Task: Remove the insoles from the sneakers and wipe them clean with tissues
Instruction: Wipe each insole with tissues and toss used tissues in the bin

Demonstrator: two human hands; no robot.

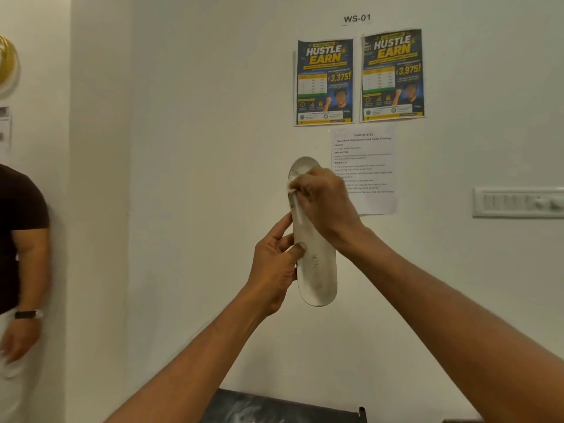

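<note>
Left hand: closed on the left edge of the insole, thumb pressed on its face near the middle, fingers behind; it holds the insole upright in front of the wall.
Right hand: bunched around a small wad of tissue, pressing it against the upper half of the insole, just below the toe end.
Insole: pale, out of its shoe, raised in the air, heel end down, faint lettering on the lower part.
Tissue: only a white scrap shows at the fingertips; the rest is hidden in the hand.
Progress: one insole is removed and being wiped; the lower half looks greyish, so wiping seems unfinished. No sneakers or second insole are in view, so how much remains cannot be told.
Far wall: two posters, a printed sheet behind the right hand, a switch panel to the right.
Left edge: another person stands by.
Near bottom: a dark surface.
</note>
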